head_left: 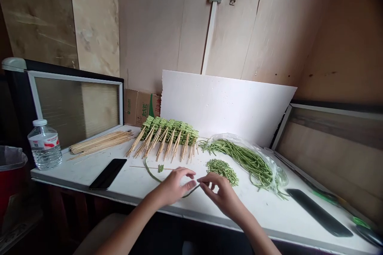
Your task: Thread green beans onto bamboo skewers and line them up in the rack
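Note:
Both hands meet over the front of the white table point(131, 183). My left hand point(176, 185) and my right hand point(218, 191) pinch one long green bean point(151, 173) that curves away to the left across the table. A thin bamboo skewer point(143, 167) with a small bean piece on it lies just beyond the left hand. Behind it sits a row of finished bean skewers point(167, 135). A small heap of cut bean pieces point(223, 169) lies by the right hand, with a bundle of long beans point(248, 159) on clear plastic further right.
A pile of bare skewers point(101, 141) lies at the back left. A black phone point(108, 173) and a water bottle point(44, 145) are near the left edge. A dark knife point(318, 211) rests at the right. A white foam board point(221, 105) leans on the wall.

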The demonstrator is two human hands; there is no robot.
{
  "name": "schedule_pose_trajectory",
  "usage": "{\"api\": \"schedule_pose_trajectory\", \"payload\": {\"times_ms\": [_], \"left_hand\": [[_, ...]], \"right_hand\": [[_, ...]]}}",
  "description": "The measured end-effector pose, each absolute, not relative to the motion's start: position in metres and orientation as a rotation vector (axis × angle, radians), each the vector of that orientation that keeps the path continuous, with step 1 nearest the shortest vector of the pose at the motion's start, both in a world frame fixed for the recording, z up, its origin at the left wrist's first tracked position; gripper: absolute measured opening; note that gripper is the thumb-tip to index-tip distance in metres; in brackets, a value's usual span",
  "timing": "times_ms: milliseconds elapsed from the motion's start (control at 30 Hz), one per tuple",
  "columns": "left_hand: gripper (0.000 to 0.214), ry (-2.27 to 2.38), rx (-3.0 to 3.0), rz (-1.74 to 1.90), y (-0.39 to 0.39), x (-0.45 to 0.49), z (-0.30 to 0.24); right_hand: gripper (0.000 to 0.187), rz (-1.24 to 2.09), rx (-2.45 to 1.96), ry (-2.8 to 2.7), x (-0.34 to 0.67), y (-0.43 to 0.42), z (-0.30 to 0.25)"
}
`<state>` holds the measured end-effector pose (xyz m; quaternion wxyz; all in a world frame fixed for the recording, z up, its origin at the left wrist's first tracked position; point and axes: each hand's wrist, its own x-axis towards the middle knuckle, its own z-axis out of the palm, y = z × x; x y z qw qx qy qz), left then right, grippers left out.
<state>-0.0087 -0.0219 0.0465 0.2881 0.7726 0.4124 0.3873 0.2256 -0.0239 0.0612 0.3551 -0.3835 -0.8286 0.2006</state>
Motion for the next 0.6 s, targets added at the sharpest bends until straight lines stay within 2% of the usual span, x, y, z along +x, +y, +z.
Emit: {"api": "schedule_pose_trajectory", "payload": {"times_ms": [100, 233, 367, 600], "left_hand": [[0.039, 0.908, 1.907, 0.991, -0.035, 0.014, 0.049], [0.036, 0.923, 1.807, 1.121, -0.031, 0.013, 0.044], [0.034, 0.946, 1.792, 1.195, -0.024, 0.003, 0.045], [0.034, 0.941, 1.864, 1.162, -0.034, -0.001, 0.059]], "right_hand": [[0.022, 0.491, -0.984, -2.042, 0.222, -0.027, 0.056], [0.034, 0.584, -0.975, -1.891, 0.231, -0.024, 0.058], [0.036, 0.730, -0.900, -1.765, 0.241, -0.020, 0.064], [0.027, 0.712, -0.899, -1.745, 0.240, -0.023, 0.068]]}}
